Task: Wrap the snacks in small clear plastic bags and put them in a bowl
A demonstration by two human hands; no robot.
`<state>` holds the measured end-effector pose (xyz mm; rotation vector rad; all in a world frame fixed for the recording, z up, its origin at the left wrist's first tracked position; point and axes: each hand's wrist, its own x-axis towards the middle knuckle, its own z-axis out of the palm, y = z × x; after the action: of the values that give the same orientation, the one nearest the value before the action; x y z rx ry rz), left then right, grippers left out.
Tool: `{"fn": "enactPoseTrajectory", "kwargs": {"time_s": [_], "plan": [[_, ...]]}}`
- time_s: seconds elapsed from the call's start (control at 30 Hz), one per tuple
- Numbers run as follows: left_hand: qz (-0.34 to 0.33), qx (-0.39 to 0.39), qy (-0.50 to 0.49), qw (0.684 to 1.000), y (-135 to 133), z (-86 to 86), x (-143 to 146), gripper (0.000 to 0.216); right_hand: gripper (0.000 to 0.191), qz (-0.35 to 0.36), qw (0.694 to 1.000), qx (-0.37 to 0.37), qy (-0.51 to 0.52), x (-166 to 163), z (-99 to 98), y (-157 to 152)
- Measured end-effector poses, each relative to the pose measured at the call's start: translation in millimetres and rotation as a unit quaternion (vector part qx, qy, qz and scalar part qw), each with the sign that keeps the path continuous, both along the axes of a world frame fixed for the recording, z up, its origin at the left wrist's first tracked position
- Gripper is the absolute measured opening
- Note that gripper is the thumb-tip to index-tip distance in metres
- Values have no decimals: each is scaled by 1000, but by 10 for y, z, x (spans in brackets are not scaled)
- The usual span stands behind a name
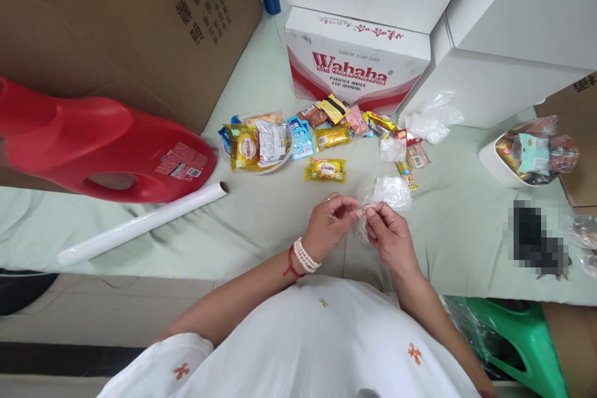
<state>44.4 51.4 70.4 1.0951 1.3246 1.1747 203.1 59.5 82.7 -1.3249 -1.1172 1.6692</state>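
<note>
My left hand [329, 224] and my right hand [389, 236] meet in front of me, both pinching a crumpled clear plastic bag [389, 193] that lies partly on the pale green cloth [261, 217]. The fingers of both hands are closed on the bag's edge. A bead bracelet and a red string circle my left wrist. Just beyond the hands lies a yellow snack packet [325, 169]. Further back, a white plate [258, 166] holds several wrapped snacks, and more loose packets [347, 121] are scattered to its right.
A red plastic jug [102, 143] lies on its side at left, with a white paper roll [144, 222] in front of it. Cardboard boxes [140, 25], a Wahaha water carton [357, 65] and white boxes [513, 31] line the back. A white bowl of snacks [501, 165] sits right; a green stool [522, 336] below.
</note>
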Motion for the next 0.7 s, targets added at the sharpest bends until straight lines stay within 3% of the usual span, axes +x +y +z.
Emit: {"fn": "enactPoseTrajectory", "kwargs": {"time_s": [0.1,0.33,0.7], "plan": [[-3,-2,-9,1000,4,-6,11,24,37,13,999,23,-23,-6,-3,-2],[7,-101,-239,966,24,-40,22,35,33,26,998,34,-39,39,-27,-12],[80,-164,-362,914,47,-89,-95,50,26,-19,999,23,-30,114,17,3]]}}
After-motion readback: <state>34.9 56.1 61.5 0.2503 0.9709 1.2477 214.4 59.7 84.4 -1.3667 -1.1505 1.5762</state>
